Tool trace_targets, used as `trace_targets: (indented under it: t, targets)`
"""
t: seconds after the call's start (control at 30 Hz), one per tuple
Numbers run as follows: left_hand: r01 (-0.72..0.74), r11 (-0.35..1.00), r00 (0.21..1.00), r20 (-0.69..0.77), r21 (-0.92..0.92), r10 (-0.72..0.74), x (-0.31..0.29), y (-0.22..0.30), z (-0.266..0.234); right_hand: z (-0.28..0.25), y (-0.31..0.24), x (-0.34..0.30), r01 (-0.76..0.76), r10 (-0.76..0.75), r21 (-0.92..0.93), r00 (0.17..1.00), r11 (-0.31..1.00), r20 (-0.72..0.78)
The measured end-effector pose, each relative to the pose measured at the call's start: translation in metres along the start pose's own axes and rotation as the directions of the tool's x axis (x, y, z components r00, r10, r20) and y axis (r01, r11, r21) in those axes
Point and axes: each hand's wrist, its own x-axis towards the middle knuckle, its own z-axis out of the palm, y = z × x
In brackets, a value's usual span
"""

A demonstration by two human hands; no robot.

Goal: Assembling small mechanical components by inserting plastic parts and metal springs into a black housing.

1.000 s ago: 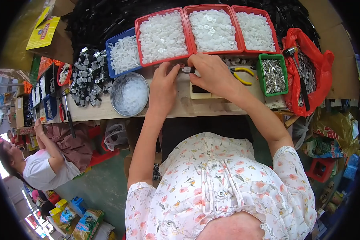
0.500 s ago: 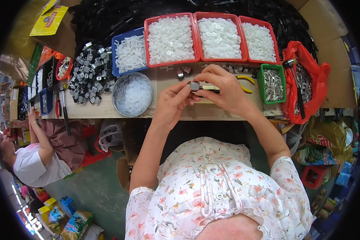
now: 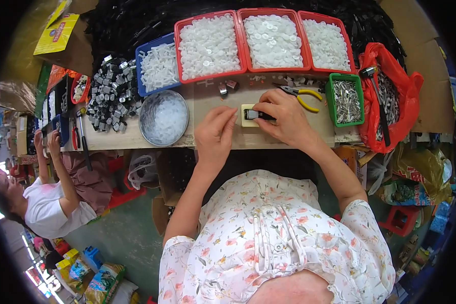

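Observation:
My right hand (image 3: pixel 286 118) grips a small black part with a silver metal cap (image 3: pixel 251 114), pressing it onto a cream-coloured block (image 3: pixel 246 123) near the table's front edge. Just left of the block is my left hand (image 3: pixel 214 136), its thumb and fingertips pinched together; whether anything tiny sits between them is hidden. Beyond my hands lie a couple of loose metal-capped pieces (image 3: pixel 223 90). Yellow-handled pliers (image 3: pixel 309 99) rest beside my right hand. A round metal bowl (image 3: pixel 146 134) of translucent white pieces stands left of my left hand.
Red trays (image 3: pixel 244 71) of white plastic parts and a blue tray (image 3: pixel 138 73) line the back. Black-and-silver pieces (image 3: pixel 114 86) are heaped at left. On the right are a green box (image 3: pixel 361 99) of metal pins, a red bag (image 3: pixel 413 96) and a hammer (image 3: pixel 382 119). Another person (image 3: pixel 55 202) sits at left.
The capped part was held up between both hands; now my right hand has it down on the cream block. My left hand has come away leftward. The other person's hands have risen.

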Motion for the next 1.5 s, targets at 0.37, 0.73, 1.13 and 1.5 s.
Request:
trace_targets:
  t: [0.37, 0.73, 1.13, 1.5]
  targets:
    - [-0.455, 0.832, 0.888, 0.228, 0.316, 0.399, -0.005, -0.018, 0.017, 0.005, 0.007, 0.000, -0.038, 0.038, 0.061, 0.999, 0.997, 0.006]
    - [-0.553, 0.775, 0.832, 0.259, 0.305, 0.491, -0.001, -0.026, 0.014, 0.008, 0.010, -0.002, -0.081, 0.088, 0.257, 0.996, 0.963, -0.013]
    - [-0.587, 0.749, 0.804, 0.335, 0.309, 0.492, 0.006, -0.027, 0.013, 0.008, 0.014, -0.004, -0.069, 0.078, 0.210, 0.996, 0.975, -0.035]
    - [-0.553, 0.740, 0.812, 0.445, 0.383, 0.377, 0.000, -0.024, 0.011, -0.056, -0.064, 0.003, 0.083, -0.156, 0.395, 0.975, 0.915, 0.158]
